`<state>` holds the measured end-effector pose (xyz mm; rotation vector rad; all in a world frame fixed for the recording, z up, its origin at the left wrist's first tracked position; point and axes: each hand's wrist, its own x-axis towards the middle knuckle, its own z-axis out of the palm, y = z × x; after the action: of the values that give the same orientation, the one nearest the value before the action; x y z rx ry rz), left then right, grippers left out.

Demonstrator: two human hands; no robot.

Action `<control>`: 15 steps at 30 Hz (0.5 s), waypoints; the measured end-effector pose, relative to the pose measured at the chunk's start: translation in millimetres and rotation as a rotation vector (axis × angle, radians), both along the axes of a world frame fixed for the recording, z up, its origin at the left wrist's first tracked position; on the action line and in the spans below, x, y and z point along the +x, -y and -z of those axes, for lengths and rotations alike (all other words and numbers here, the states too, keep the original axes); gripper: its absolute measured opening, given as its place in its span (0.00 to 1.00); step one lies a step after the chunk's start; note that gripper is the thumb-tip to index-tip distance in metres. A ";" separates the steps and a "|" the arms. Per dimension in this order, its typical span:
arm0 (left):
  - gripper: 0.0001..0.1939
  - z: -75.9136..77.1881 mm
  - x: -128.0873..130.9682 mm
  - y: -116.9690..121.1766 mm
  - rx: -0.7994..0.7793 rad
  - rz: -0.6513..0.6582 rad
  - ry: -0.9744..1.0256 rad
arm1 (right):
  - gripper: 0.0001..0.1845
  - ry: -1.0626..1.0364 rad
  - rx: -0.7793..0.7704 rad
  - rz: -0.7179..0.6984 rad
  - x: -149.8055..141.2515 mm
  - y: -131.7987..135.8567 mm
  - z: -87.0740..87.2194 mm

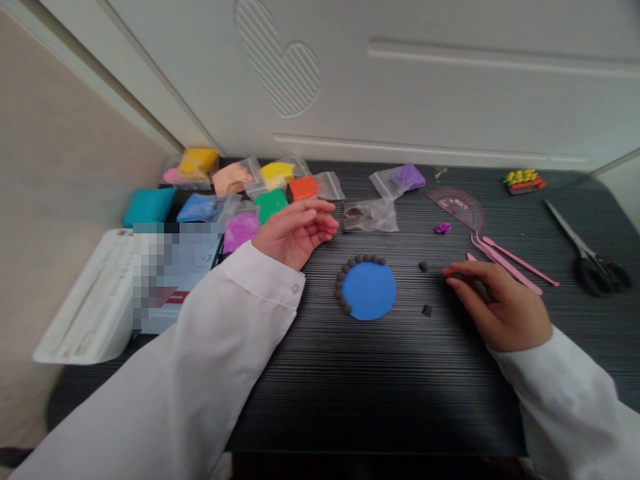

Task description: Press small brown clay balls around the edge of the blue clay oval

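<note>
A flat blue clay disc [369,291] lies on the dark table [350,387], with several small dark brown clay balls [342,280] along its upper left rim. My left hand [296,231] hovers palm up just left of the disc, fingers loosely spread and holding nothing. My right hand [493,303] rests on the table to the right, fingers flat and pointing left over a pink tool [505,263]. Two small dark clay bits [425,266] [427,310] lie between that hand and the disc.
Bags of coloured clay [235,193] sit at the back left, a bag of brown clay [370,215] and a purple one [400,179] behind the disc. A pink protractor [457,205], scissors [590,257], a tiny purple clay flower [443,228] and a white box [95,300] lie around.
</note>
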<state>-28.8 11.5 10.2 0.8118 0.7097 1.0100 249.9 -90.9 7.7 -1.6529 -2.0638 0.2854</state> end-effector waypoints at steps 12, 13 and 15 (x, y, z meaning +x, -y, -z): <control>0.10 -0.2 -1.2 -0.1 0.006 0.004 0.006 | 0.08 0.071 0.041 0.081 -6.6 3.5 -9.6; 0.10 -0.2 -1.1 -0.1 0.006 0.004 0.008 | 0.08 0.065 0.047 0.073 -6.2 3.1 -8.2; 0.10 -0.3 -0.9 0.1 0.003 0.000 0.010 | 0.08 0.058 0.058 0.021 -3.6 2.0 -5.1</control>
<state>-29.7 11.4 10.5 0.8095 0.6996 1.0145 246.3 -92.9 12.8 -1.6656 -2.0752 0.1717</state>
